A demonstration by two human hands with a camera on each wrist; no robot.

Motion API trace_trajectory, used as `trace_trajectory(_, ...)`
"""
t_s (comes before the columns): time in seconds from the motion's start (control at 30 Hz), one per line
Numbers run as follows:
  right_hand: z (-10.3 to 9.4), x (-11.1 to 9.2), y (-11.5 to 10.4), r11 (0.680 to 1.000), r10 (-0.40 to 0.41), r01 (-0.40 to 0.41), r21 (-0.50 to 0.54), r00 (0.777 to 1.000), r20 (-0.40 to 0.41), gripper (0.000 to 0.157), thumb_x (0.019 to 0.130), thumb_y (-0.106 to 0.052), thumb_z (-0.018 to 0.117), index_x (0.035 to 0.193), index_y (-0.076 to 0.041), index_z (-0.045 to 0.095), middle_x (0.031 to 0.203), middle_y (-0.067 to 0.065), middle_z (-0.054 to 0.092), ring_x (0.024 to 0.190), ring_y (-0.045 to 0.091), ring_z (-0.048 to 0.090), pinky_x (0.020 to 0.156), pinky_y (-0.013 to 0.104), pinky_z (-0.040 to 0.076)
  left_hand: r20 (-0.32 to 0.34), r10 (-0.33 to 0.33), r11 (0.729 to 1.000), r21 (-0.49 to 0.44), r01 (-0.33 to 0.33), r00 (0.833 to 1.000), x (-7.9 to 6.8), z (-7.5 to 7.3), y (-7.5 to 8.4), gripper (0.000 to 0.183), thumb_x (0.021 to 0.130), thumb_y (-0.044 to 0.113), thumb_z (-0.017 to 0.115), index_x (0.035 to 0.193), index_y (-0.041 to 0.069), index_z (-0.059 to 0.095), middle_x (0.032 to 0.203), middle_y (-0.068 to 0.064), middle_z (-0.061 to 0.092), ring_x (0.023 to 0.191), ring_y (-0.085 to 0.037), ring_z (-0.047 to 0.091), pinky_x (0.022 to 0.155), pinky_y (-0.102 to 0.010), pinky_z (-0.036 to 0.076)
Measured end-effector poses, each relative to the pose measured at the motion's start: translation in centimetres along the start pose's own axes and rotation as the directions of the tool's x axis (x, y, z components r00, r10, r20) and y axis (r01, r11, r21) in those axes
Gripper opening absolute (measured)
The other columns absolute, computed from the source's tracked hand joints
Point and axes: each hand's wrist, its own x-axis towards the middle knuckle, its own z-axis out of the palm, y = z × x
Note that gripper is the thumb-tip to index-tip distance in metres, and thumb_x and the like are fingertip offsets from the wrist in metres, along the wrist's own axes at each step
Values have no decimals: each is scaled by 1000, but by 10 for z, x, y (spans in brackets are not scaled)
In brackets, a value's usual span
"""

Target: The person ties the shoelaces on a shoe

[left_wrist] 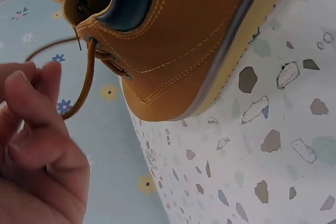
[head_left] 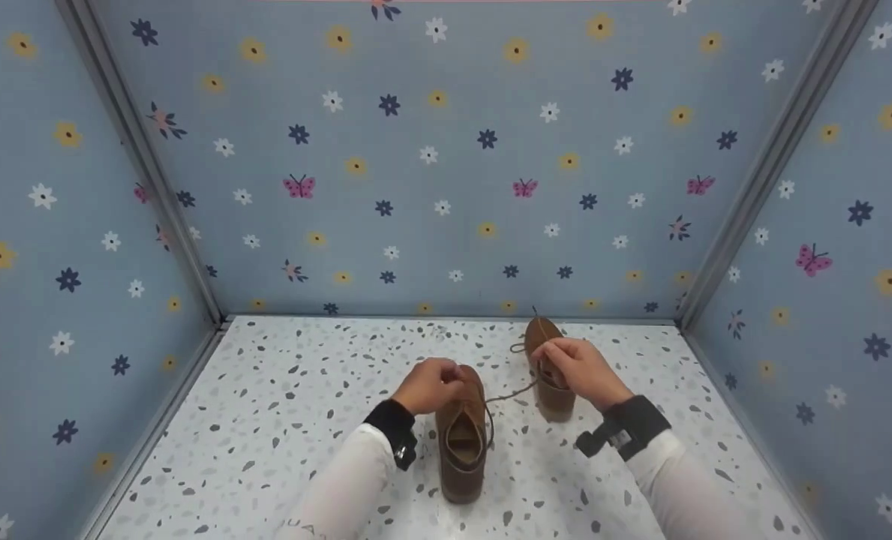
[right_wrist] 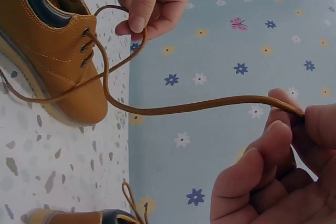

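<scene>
A tan-brown lace-up shoe (head_left: pixel 462 480) with a dark padded collar stands on the speckled floor, its toe pointing away from me. My left hand (head_left: pixel 429 386) is over its front part and pinches one brown lace between thumb and fingers. Farther right, my right hand (head_left: pixel 587 371) holds up another stretch of shoelace (right_wrist: pixel 194 107), pinched at the fingertips. That lace runs from the shoe's top eyelet across to the right hand. In the left wrist view, a lace (left_wrist: pixel 86 85) hangs in a curve from the eyelets beside the left hand.
A second brown shoe (head_left: pixel 556 405) stands on the floor beyond and below the right hand, with a lace loop (head_left: pixel 518 348) at its side. Blue flowered panels (head_left: pixel 446 247) with grey frame posts (head_left: pixel 776 165) enclose the white speckled floor (head_left: pixel 265 450) at the back and sides.
</scene>
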Motion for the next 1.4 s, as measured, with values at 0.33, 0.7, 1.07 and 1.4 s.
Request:
trace_trajectory(0.33,7,25,-23,997,-48,48,-68,999,2,33,111,-27,51,106,-8,77,68,-1,56,59,13,50,55,24,43,52,-12,999,-42,14,999,4,3,-4,13,97,19,74,107,14,80,106,-2,79,101,-19,71,90,-40,58)
trace_trajectory(0.7,33,58,-38,991,-44,49,-121,998,46,33,112,-26,48,108,-11,77,83,-1,58,61,12,51,60,27,45,93,-24,997,-72,30,995,7,15,-5,13,96,20,75,106,16,82,105,4,79,104,-17,72,95,-41,57)
trace_trajectory(1.07,45,78,-41,987,-46,54,-149,997,59,35,113,-27,44,110,-11,75,88,0,57,57,10,46,56,27,40,113,-17,999,-47,22,993,7,19,-3,9,93,24,78,99,19,83,96,4,79,89,-11,69,81,-34,57)
trace_trajectory(1.4,51,92,-60,999,-28,29,-15,999,47,33,113,-22,47,115,-5,75,92,4,67,63,9,50,62,25,44,68,-13,999,-49,16,998,6,27,-1,4,86,22,84,89,20,82,86,7,78,79,-8,66,77,-31,55)
